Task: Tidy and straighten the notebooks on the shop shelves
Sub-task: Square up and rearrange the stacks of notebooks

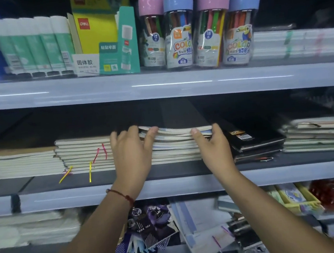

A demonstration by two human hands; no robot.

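Both hands (174, 146) gripping middle-shelf notebook stack (176, 146), top copies seemingly lifted

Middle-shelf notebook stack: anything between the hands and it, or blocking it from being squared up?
Nothing visible. The left hand and right hand already grip the notebook stack at its front edge. The black notebooks lie close on its right and another stack on its left; shelf lip in front is bare.
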